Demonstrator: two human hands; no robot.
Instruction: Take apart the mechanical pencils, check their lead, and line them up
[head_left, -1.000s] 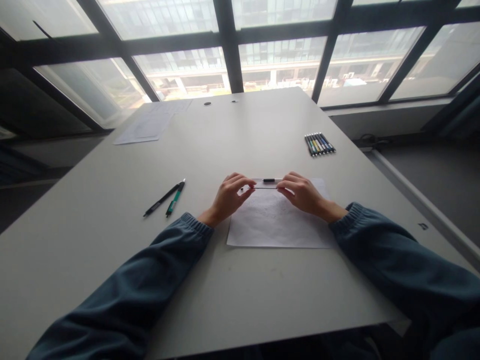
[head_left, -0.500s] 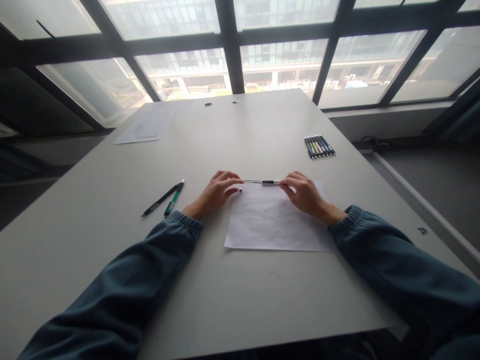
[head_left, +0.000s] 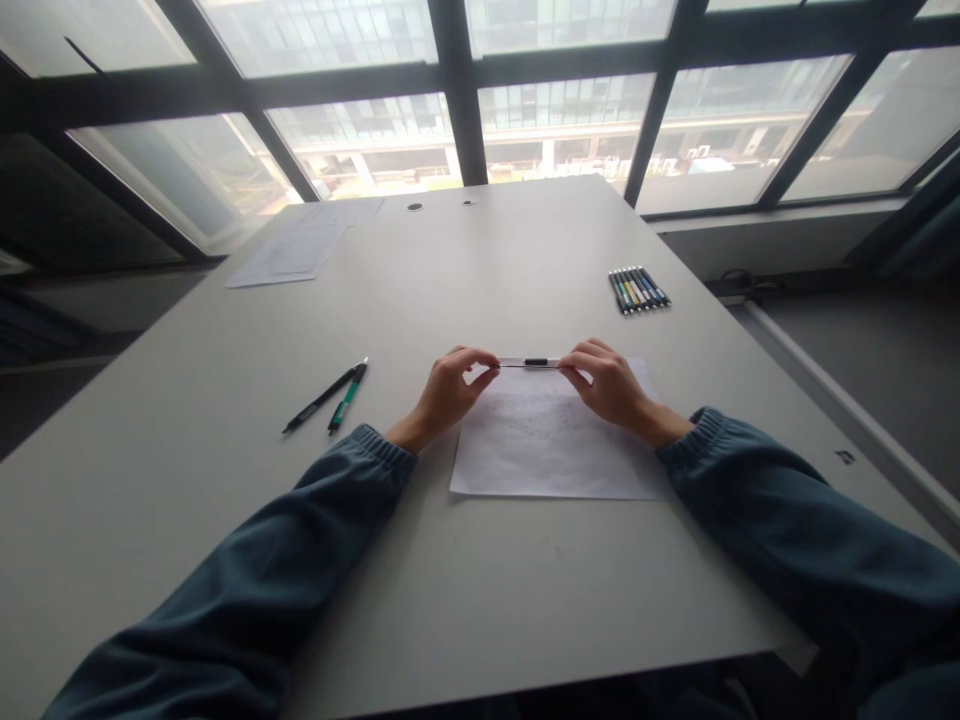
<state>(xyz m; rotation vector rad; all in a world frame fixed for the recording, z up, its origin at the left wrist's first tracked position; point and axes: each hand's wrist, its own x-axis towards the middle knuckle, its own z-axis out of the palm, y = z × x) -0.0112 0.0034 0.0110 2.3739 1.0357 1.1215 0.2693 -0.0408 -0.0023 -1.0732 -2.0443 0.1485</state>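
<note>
A slim pen with a black grip (head_left: 535, 362) is held level, side to side, over the far edge of a white paper sheet (head_left: 555, 465). The thumb and fingers of my left hand (head_left: 455, 388) pinch its left end. At the other end, my right hand (head_left: 609, 388) has it between thumb and fingertips. The stretch left of the black grip looks pale and thin, with a dark line along it. Both tips of the pen are hidden by my fingers. Faint grey marks show on the sheet below.
Left of my left hand lie a black pen (head_left: 319, 400) and a green pen (head_left: 348, 398), touching near their upper ends. A row of several pens (head_left: 639, 290) lies at the back right. More papers (head_left: 289, 250) rest at the far left, near the windows.
My left hand has moved right and its fingers have closed on the pen's left end. The small dark piece by my left thumb no longer shows. My right hand stays in place.
</note>
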